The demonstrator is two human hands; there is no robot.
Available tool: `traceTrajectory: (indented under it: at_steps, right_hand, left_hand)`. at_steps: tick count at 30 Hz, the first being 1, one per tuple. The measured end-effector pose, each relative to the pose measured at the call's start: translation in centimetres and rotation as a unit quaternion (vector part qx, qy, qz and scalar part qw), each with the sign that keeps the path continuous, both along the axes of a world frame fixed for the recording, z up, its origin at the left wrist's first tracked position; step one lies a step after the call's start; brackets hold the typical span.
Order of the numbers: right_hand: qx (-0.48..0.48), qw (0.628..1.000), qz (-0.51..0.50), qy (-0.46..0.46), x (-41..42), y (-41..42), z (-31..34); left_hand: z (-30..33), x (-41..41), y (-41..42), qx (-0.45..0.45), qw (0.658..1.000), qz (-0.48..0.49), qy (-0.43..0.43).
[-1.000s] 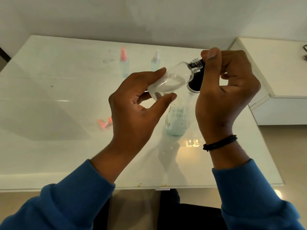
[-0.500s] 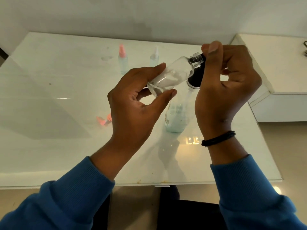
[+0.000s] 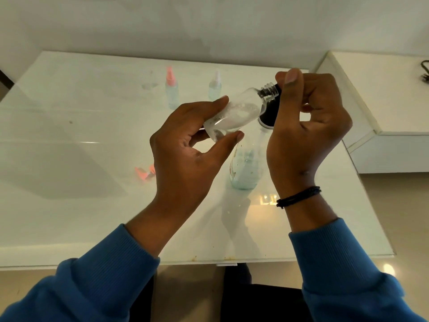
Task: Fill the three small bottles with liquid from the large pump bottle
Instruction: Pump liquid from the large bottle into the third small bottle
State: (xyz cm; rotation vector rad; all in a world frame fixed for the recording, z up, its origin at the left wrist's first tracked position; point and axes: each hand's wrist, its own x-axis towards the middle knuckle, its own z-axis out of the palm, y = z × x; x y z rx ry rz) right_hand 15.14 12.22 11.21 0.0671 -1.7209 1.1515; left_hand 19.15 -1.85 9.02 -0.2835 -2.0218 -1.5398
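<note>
Small bottle [image 3: 234, 116]: tilted, uncapped, pinched by left hand [image 3: 185, 154].
Pump bottle [image 3: 246, 168]: upright on bench [image 3: 69, 217]; right hand [image 3: 308, 126] curled round black pump head [image 3: 269, 113].
Advice: keep neck against spout, press gently.

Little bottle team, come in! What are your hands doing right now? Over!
Left hand holds small bottle, tilted, neck open. Right hand grips large pump bottle's black pump at its mouth. Two capped small bottles stand behind. Nothing in the way.

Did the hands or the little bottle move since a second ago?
Hardly. The left hand keeps gripping the tilted small bottle, its open neck at the black pump head gripped by the right hand. The two capped bottles behind and the pink cap stayed put.
</note>
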Motion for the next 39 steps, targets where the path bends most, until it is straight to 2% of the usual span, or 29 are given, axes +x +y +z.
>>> traceTrajectory:
  at_steps: [39]
  right_hand:
    - [0.013, 1.0, 0.004, 0.003, 0.26, 0.16, 0.49]
  left_hand:
    - [0.21, 0.13, 0.0, 0.0, 1.0, 0.001, -0.001]
